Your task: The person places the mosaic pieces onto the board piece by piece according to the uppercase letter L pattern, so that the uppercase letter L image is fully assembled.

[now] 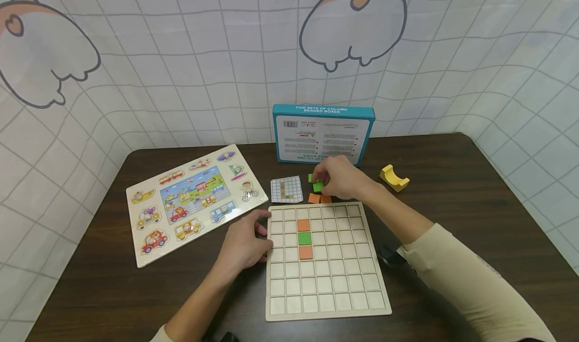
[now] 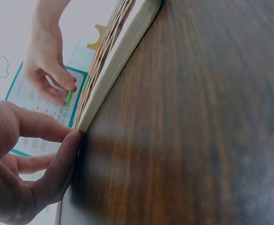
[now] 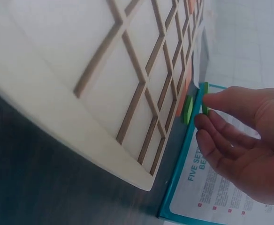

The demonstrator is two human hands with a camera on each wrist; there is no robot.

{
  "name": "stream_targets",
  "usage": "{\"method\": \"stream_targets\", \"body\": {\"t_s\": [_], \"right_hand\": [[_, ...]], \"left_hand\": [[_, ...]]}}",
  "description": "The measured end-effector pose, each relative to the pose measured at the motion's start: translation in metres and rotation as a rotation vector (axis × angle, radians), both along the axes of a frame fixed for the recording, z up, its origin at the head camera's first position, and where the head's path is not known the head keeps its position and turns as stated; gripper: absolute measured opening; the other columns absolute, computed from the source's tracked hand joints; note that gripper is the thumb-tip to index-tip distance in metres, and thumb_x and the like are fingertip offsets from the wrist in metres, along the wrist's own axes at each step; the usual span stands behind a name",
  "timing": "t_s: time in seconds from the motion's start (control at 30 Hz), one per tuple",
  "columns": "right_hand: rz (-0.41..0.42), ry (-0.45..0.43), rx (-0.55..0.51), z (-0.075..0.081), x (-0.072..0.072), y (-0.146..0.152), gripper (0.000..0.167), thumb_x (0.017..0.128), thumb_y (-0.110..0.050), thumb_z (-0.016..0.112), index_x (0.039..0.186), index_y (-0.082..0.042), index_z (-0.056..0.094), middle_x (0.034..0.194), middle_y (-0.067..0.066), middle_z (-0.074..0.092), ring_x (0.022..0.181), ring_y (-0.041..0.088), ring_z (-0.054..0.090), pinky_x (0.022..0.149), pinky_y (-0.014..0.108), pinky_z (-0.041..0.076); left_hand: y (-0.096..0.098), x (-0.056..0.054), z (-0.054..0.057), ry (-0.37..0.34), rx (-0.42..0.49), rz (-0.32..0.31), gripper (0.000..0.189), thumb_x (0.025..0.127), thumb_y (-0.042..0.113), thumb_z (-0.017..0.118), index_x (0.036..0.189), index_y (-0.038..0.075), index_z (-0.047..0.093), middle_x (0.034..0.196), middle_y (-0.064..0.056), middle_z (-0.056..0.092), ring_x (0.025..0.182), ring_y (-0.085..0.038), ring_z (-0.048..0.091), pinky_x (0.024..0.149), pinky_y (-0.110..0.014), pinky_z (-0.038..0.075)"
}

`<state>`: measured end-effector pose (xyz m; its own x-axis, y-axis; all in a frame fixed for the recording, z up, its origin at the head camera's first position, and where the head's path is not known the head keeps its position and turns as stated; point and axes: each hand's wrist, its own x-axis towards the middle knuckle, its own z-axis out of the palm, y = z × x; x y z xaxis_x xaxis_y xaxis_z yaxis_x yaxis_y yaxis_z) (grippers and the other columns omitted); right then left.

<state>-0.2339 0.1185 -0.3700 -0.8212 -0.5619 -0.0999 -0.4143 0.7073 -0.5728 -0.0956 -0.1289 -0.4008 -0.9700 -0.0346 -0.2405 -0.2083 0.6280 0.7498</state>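
Note:
A pale wooden grid board (image 1: 282,286) lies flat on the table, with an orange tile (image 1: 303,225), a green tile (image 1: 304,238) and another orange tile (image 1: 305,252) in one column. My left hand (image 1: 244,241) rests at the board's left edge, thumb and index fingertips against it. Beyond the far edge, my right hand (image 1: 341,177) pinches a small green square (image 3: 205,96) between thumb and fingers. Another green piece (image 3: 187,108) lies just below it, and loose orange tiles (image 1: 314,198) sit close to the board.
A small pattern card (image 1: 286,189) lies behind the board. At the left is a vehicle picture puzzle (image 1: 149,203). A teal-edged box (image 1: 323,136) stands upright at the back. A yellow curved block (image 1: 394,178) sits to the right of my right hand.

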Motion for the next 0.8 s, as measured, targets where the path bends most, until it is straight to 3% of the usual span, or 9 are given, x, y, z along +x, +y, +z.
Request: {"method": "stream_targets", "body": {"t_s": [0.8], "right_hand": [[0.01,0.013,-0.054,0.007,0.024,0.003,0.024,0.082,0.0,0.079,0.105,-0.006,0.08,0.098,0.007,0.076,0.087,0.019,0.068,0.076,0.033,0.061]], "left_hand": [[0.0,0.0,-0.002,0.003,0.002,0.004,0.064,0.077,-0.002,0.073,0.139,0.013,0.062,0.095,-0.009,0.062,0.049,-0.015,0.064,0.046,-0.028,0.057]]}}
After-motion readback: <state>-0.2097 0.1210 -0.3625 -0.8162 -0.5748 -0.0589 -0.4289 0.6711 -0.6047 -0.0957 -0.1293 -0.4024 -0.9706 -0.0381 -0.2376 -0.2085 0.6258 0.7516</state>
